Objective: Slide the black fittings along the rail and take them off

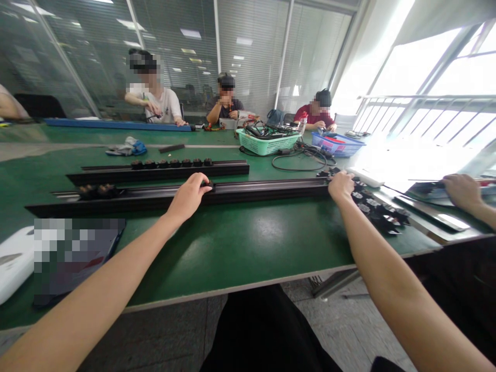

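A long black rail (271, 190) with a channel along its top lies across the green table in front of me. My left hand (189, 199) pinches a small black part (209, 186) at the rail's channel, near its middle. More black parts (103, 190) sit on the rail's left stretch. At the rail's right end, my right hand (341, 186) is closed, its fingers bent beside a pile of loose black parts (368, 202). Whether it grips the rail or a part is hidden. Behind lies a second black rail (163, 171) with several black parts lined up on it.
A green basket (267, 144) of cables and a blue basket (337, 147) stand farther back. Gloves (127, 147) lie left of them. Near my left forearm are a white object (15, 263) and a dark blurred item. Another person's hand (463, 190) is at right; several people sit opposite.
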`<state>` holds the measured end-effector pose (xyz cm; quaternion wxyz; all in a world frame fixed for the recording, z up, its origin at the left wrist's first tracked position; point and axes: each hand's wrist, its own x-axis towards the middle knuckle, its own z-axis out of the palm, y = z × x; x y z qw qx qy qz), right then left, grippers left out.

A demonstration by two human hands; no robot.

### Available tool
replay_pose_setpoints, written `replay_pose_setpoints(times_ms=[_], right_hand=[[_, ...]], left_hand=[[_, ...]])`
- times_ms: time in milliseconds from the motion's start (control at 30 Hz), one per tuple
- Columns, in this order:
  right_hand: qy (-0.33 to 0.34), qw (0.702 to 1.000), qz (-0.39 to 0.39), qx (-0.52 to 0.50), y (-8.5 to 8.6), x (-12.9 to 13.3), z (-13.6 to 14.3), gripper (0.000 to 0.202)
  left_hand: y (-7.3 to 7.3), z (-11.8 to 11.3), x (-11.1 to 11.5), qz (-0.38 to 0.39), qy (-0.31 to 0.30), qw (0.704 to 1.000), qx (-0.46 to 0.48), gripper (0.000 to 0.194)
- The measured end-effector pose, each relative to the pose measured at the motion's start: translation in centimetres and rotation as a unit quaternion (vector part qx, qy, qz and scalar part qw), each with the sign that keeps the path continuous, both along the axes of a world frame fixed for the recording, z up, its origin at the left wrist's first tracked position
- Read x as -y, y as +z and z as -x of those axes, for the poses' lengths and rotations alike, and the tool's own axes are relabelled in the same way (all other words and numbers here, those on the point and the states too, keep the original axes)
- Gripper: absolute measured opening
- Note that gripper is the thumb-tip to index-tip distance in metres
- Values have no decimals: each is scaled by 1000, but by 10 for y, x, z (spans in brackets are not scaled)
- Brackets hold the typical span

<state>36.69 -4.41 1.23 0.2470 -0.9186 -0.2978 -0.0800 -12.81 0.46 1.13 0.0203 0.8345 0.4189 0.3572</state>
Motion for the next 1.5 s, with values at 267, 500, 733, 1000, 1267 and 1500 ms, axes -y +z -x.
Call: replay_pose_setpoints(times_ms=[267,500,733,1000,1267,1500], right_hand=[[46,998,-26,-22,-4,2,-20,44],[36,997,-55,-44,-15,-2,-35,49],[144,987,-78,-8,-27,-15,-47,51],[188,981,-42,-8,-24,-16,-39,52],[189,976,-44,93,-2,7,8,51],[463,866,-31,187,33,24,123,43]], left_hand=[[2,4,3,3,2,1000,5,6],[5,4,4,16,3,1000,5,6],[8,4,6,25,5,1000,0,8],[10,3,8,26,5,1000,-8,10],[10,6,7,28,-1,999,-17,11],[10,7,7,31,4,999,-23,10]])
